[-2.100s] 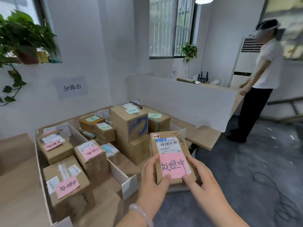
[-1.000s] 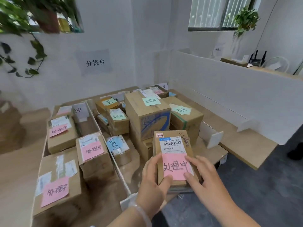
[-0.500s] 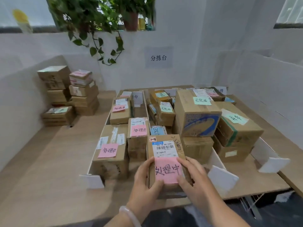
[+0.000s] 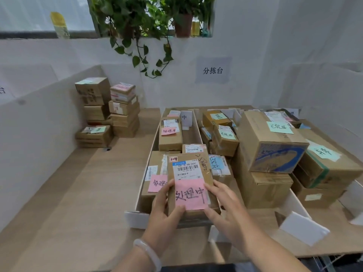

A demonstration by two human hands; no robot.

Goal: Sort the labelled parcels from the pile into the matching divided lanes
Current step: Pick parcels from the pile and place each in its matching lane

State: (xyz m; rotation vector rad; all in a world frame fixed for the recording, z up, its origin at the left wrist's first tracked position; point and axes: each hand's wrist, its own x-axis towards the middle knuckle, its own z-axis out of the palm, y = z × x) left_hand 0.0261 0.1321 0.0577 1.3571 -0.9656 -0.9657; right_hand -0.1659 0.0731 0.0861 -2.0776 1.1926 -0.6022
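Note:
I hold a small brown parcel (image 4: 189,173) with a barcode label and a pink handwritten note, above the near end of the left lane (image 4: 137,215). My left hand (image 4: 164,210) grips its left edge, thumb on the pink note. My right hand (image 4: 224,203) holds its right edge with fingers spread. The left lane holds other parcels with pink notes (image 4: 170,135). The lanes to the right hold boxes with green notes, among them a large box (image 4: 272,142) stacked on another.
A pile of stacked parcels (image 4: 107,112) stands at the back left of the wooden table (image 4: 78,193). White partition walls enclose the table. A loose white divider (image 4: 302,227) lies at the near right. Plants hang from the window sill above.
My view has swung left from the room to the sorting table. The parcel stays in both hands and has come over the near end of the left lane.

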